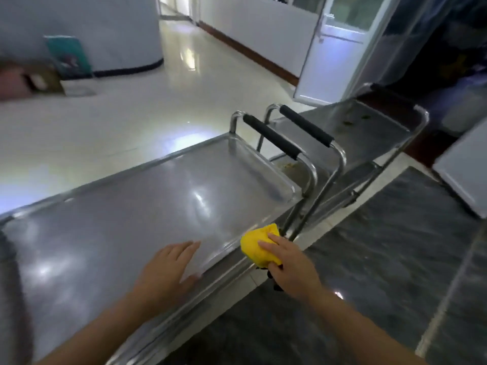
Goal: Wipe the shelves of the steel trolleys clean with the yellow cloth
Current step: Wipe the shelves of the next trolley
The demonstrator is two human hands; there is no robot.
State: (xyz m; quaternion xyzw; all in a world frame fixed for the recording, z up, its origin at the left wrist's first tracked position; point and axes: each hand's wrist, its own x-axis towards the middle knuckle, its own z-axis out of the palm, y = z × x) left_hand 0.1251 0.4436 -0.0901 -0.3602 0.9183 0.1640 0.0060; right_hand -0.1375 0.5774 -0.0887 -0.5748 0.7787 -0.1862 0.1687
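Near steel trolley's top shelf: polished sheet metal, smooth, glossy, streaked with light reflections; raised rolled rim. Its handle: chrome tube under a matt black foam-like sleeve. Second steel trolley behind: same metal, duller, with specks on the shelf. Bunched yellow cloth: soft, matt fabric. Pale floor tiles: glazed, highly reflective. Dark floor mat: matt, mottled texture.

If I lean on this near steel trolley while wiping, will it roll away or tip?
The near trolley may roll on the glossy floor; wheels aren't visible. The left hand resting flat on its shelf probably steadies it. Its broad shelf suggests tipping is unlikely.
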